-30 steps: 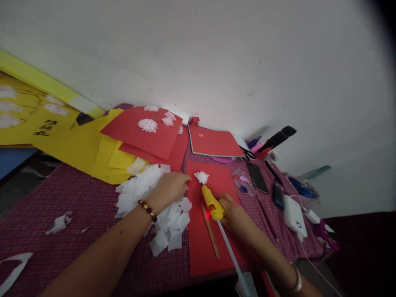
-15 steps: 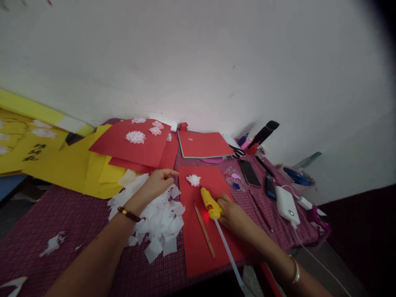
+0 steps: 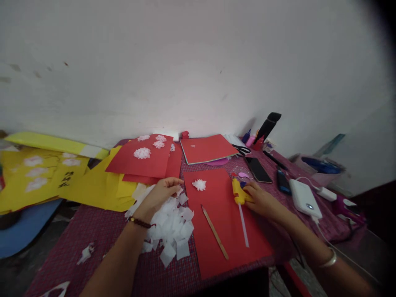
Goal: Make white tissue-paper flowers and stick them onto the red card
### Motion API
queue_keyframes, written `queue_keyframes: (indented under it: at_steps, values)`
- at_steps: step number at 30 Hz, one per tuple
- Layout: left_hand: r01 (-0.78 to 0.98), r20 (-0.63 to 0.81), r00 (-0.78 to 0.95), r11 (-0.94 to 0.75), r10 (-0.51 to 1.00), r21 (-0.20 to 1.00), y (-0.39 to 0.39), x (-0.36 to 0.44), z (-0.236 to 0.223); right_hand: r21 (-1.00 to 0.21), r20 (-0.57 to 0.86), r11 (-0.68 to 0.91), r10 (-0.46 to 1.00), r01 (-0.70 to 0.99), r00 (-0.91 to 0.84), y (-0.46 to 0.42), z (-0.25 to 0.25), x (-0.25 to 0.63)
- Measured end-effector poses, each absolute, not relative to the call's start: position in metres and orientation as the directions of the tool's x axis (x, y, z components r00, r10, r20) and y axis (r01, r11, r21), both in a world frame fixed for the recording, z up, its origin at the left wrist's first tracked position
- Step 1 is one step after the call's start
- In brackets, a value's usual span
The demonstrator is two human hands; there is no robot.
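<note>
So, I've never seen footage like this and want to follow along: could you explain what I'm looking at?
There is no machine: these are a person's two bare hands, filmed by a camera on their head, looking forward and down. The right hand holds a yellow glue gun with a glue stick protruding. The left hand is at a pile of white paper squares; whether its fingers pinch one is unclear. On the checked tablecloth, a red paper sheet bears a white paper flower and a pencil.
</note>
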State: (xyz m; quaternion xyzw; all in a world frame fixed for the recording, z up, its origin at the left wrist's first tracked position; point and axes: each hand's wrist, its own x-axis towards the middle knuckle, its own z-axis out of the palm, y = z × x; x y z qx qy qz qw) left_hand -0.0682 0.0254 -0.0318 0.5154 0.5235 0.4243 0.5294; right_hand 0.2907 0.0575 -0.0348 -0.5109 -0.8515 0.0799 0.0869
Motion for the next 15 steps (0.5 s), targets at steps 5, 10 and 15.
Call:
queue_keyframes:
  at_steps: [5,10,15]
  values:
    - [0.053,-0.127,0.142,0.121,0.982,0.991,0.023,-0.067,-0.031,-0.288,0.2,0.579,0.815,0.762,-0.544,0.031,-0.013,0.26]
    - [0.037,-0.094,0.118,0.09,0.989,0.995,0.023,-0.061,-0.032,-0.32,0.001,0.595,0.779,0.738,-0.627,-0.015,-0.013,0.2]
    - [-0.017,-0.045,0.034,0.045,0.998,0.999,0.025,-0.055,-0.031,-0.259,-0.029,0.617,0.764,0.743,-0.645,-0.026,-0.031,0.173]
